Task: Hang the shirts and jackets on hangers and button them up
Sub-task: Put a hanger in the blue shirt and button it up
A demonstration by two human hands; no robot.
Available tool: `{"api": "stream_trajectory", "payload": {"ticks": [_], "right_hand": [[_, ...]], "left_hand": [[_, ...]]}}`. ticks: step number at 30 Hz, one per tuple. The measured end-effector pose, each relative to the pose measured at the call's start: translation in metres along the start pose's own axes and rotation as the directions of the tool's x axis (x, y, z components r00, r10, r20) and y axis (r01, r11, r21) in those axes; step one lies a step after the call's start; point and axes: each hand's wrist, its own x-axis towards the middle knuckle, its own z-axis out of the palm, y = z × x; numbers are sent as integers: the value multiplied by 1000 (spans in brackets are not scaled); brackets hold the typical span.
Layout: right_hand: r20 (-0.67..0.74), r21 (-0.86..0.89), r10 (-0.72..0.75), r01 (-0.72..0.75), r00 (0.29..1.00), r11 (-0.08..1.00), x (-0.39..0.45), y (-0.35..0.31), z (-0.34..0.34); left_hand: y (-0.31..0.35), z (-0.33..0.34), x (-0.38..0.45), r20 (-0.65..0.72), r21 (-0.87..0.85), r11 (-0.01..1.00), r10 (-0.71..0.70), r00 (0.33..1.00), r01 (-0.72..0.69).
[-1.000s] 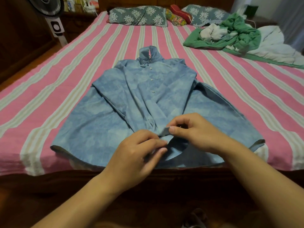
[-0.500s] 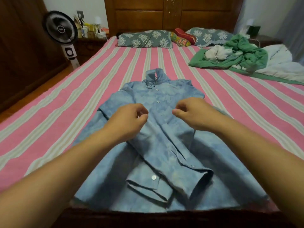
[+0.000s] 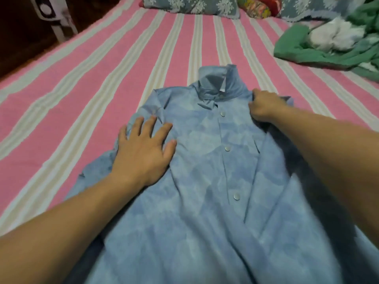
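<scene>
Filling nearly the whole view, the bed (image 3: 92, 83) runs away under a pink and pale striped sheet, with broad bare stretches of it left of the shirt and beyond the collar up to the pillows. Its left edge slants from the lower left toward the top, and past that edge the floor is dark. The shirt (image 3: 205, 181), blue and faintly patterned, lies front up along the middle of the bed with its placket closed by three visible buttons; its lower part runs out of the bottom of the view, so the hem cannot be seen. A green cloth (image 3: 328, 52) with something white bundled on it sits at the far right, well apart from the shirt, with striped sheet between them. Two grey patterned pillows (image 3: 190, 6) and a red one line the top edge. A fan (image 3: 53, 15) base stands off the bed's left side at the top corner. The left hand (image 3: 143, 148) lies flat with fingers spread and straight, pressing on the shirt's left chest close to the shoulder edge. The right hand (image 3: 264, 107) has its fingers curled into the cloth at the other shoulder, just beside the collar (image 3: 221, 85), gripping a fold there. The collar stands upright and slightly open.
</scene>
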Motion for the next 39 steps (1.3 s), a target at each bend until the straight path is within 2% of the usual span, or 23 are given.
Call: {"api": "stream_trajectory", "payload": {"ticks": [5, 7, 11, 15, 17, 19, 21, 23, 24, 26, 28, 30, 31, 34, 39], "right_hand": [[-247, 60, 16, -1, 969, 998, -2, 4, 39], [-283, 68, 32, -13, 959, 998, -4, 3, 40], [-250, 23, 15, -10, 968, 1000, 0, 4, 39], [-87, -9, -7, 7, 996, 1000, 11, 3, 17], [-80, -7, -18, 17, 997, 1000, 6, 5, -5], [-135, 120, 33, -17, 990, 993, -13, 10, -35], [-169, 230, 42, -2, 985, 973, -45, 16, -72], [-177, 256, -33, 79, 984, 964, -88, 21, -109], [-180, 278, -59, 108, 982, 955, -111, 22, -127], [-189, 340, -70, 132, 980, 931, -160, 22, -163], [-176, 426, -59, 130, 983, 895, -205, 22, -193], [-158, 478, -51, 121, 986, 870, -247, 24, -213], [-163, 490, -48, 123, 986, 863, -268, 25, -220], [-163, 508, -19, 100, 986, 856, -318, 29, -219], [-130, 478, 144, -65, 981, 876, -379, 36, -172]], "left_hand": [[1, 1, 5, -27, 16, 1000, -1, 1000, 1], [1, 2, 3, -27, 13, 1000, -4, 1000, 5], [-1, 4, 5, -53, 16, 1000, 5, 999, -4], [-3, 7, 8, -70, -4, 1000, 0, 998, 0], [-4, 7, 7, -27, 15, 1000, -10, 1000, 11], [-2, 0, 7, 46, 14, 1000, -24, 999, 23], [4, -21, 7, 182, -45, 997, -51, 982, 60], [11, -58, 8, 335, -160, 974, -100, 937, 161], [18, -87, 5, 368, -257, 933, -146, 918, 251], [35, -152, -15, 326, -509, 760, -266, 907, 405], [58, -221, -43, 281, -757, 495, -341, 897, 425], [84, -281, -69, 358, -880, 205, -309, 881, 429], [93, -298, -79, 363, -894, 167, -273, 891, 416], [109, -306, -105, 344, -866, 309, -202, 917, 393], [108, -252, -154, 440, -766, 421, -210, 873, 487]]}}
